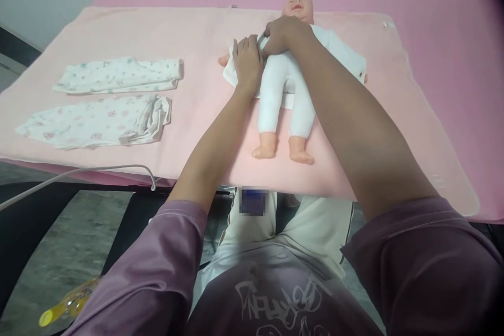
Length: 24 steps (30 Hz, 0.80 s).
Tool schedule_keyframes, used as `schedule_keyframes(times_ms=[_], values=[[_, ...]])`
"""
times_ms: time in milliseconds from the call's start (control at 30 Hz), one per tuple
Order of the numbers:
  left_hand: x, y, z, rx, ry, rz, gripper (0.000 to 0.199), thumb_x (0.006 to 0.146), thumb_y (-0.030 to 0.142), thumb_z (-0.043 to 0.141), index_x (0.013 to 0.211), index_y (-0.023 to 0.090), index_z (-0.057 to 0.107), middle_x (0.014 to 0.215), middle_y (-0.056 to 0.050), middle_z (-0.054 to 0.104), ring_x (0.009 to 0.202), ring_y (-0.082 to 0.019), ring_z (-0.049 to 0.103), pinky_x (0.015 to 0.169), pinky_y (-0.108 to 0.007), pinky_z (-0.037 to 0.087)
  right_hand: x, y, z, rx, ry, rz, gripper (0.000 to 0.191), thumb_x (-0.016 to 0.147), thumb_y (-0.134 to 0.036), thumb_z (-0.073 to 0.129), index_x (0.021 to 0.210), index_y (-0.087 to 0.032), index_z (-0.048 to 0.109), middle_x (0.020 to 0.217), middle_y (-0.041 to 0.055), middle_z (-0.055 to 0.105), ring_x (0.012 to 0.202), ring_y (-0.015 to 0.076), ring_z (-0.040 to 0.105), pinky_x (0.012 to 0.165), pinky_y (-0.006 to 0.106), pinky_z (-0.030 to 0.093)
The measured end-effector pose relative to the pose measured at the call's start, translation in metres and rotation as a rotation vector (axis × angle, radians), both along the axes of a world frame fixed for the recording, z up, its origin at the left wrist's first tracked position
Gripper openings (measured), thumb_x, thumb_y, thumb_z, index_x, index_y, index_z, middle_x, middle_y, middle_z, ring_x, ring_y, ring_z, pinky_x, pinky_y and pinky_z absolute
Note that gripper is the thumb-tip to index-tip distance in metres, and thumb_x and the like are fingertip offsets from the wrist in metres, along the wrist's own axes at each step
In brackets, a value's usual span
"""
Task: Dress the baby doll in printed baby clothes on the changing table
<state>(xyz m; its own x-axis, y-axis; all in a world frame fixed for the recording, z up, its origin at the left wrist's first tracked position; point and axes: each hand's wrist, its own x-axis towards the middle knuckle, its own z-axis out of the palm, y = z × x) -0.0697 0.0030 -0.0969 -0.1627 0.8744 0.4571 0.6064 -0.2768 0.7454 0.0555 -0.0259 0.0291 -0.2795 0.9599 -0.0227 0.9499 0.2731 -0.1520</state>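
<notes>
A baby doll (301,110) lies on its back with its head away from me, its lower body in white cloth and its feet bare. A white baby shirt (340,52) is spread around its trunk and arms. My left hand (249,63) lies with fingers stretched out on the shirt, over the doll's arm on the left. My right hand (285,35) is bent over the doll's chest, its thumb and fingers closed on the shirt's edge. The right hand and forearm hide most of the chest; the exact grip is partly covered.
Two folded printed baby garments, one with blue-green dots (118,74) and one with pink figures (94,122), lie at left on the pink mat (205,142). A white cable (79,170) runs along the front edge. A bottle with a yellow cap (47,317) is low at left.
</notes>
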Motion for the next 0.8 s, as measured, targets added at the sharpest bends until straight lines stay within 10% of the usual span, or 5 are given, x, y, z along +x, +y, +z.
schedule_keyframes(times_ms=[267,533,800], values=[[-0.002,-0.01,0.006,0.025,-0.052,-0.049,0.027,0.123,0.03,0.046,0.097,0.034,0.049,0.083,0.003,0.062,0.099,-0.021,0.036,0.112,-0.033,0.033,0.005,0.006,-0.031,0.18,0.062,-0.034,0.066,0.082,-0.033,0.069,0.061,-0.04,0.007,0.147,0.037,0.067,0.151,0.0427,0.058,0.126,0.049,0.037],[-0.005,-0.042,0.016,-0.002,-0.093,-0.045,0.028,0.122,0.032,0.044,0.098,0.029,0.058,0.088,-0.003,0.069,0.106,-0.019,0.06,0.116,-0.038,0.035,0.057,-0.004,-0.038,0.394,0.43,-0.169,0.052,0.096,-0.033,0.073,0.081,-0.037,0.024,0.133,0.0132,0.075,0.112,0.0067,0.06,0.094,0.027,0.041],[-0.009,-0.033,0.007,-0.173,0.126,0.064,0.018,0.111,0.035,0.053,0.122,0.031,0.066,0.117,-0.012,0.078,0.124,-0.036,0.07,0.119,-0.053,0.044,0.097,-0.009,-0.031,0.375,0.725,-0.267,0.025,0.1,-0.012,0.069,0.099,-0.029,0.051,0.125,-0.0029,0.072,0.103,0.0105,0.049,0.107,0.03,0.05]])
